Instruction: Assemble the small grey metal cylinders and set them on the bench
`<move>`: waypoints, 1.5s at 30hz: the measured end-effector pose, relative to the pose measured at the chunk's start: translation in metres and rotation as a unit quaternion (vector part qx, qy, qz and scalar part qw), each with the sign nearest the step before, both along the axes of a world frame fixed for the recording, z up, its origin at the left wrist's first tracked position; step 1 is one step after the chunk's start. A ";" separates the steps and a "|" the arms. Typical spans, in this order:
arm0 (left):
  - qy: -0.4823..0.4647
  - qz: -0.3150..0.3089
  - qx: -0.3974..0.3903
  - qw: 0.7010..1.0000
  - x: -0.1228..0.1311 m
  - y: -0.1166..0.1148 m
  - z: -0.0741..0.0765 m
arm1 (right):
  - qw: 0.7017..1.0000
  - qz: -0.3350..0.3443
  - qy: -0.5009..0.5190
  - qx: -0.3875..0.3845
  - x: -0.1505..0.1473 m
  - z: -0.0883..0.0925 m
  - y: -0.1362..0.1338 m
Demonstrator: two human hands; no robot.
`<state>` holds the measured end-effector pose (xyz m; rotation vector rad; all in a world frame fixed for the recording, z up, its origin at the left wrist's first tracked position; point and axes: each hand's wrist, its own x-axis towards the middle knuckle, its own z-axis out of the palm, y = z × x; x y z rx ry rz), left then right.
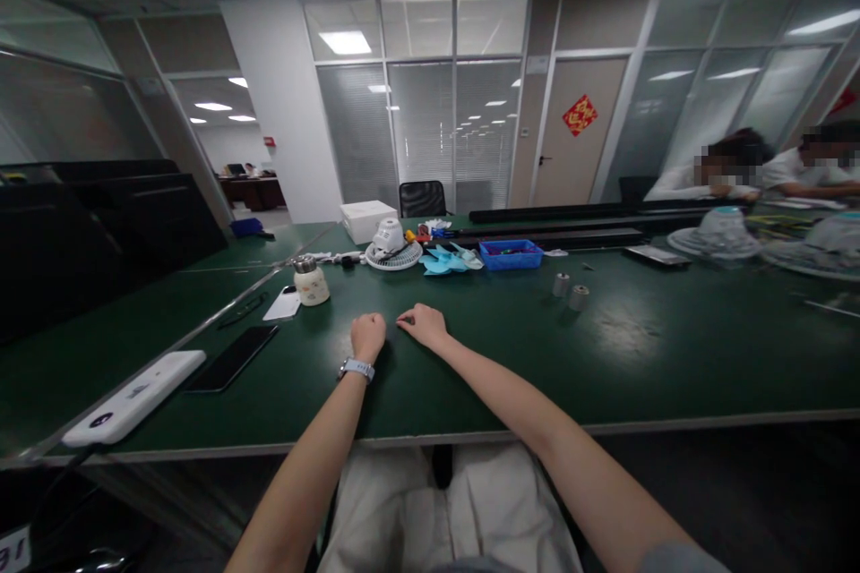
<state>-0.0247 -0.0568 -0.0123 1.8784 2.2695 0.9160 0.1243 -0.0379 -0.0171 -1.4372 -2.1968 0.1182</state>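
Observation:
My left hand (368, 336), with a watch (356, 369) on its wrist, is closed like a fist over the green table (463, 385). What its fingers hold, if anything, is hidden. Just to its right, my right hand (425, 324) pinches thumb and forefinger together. Something small and dark seems to be at those fingertips, too small to name. A gap separates the two hands. Nearest on the left is a cream lidded bottle (312, 283). Light blue fan blades (446, 260) lie beyond my right hand, and two metal cylinders (570, 292) stand farther right.
A white fan part with a round grille (393, 256), a white box (368, 220) and a blue tray (511, 256) are at the back. Leftward lie a dark phone (234, 360), a white phone (282, 304), glasses (243, 310) and a white power strip (138, 398). People sit at the right.

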 end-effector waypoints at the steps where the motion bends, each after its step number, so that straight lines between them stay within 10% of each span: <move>1: -0.001 0.001 0.001 1.000 0.000 0.000 0.000 | 1.000 0.008 -0.004 0.005 0.007 0.001 -0.003; 7: -0.029 -0.019 0.006 0.999 -0.002 0.001 -0.004 | 0.992 -0.024 -0.042 0.114 0.121 0.021 -0.012; 16: -0.089 -0.019 0.003 0.996 -0.002 0.002 -0.006 | 0.857 -0.480 0.087 0.166 0.307 0.024 -0.010; 34: -0.089 -0.026 0.010 0.996 -0.003 0.003 -0.007 | 0.849 -0.511 0.125 0.050 0.313 0.023 -0.013; 40: -0.072 -0.037 0.015 0.997 -0.003 0.003 -0.008 | 0.838 -0.512 0.012 0.186 0.310 0.027 0.008; 45: -0.080 -0.033 0.023 0.996 -0.002 0.001 -0.006 | 0.872 -0.479 -0.087 0.059 0.311 0.030 0.040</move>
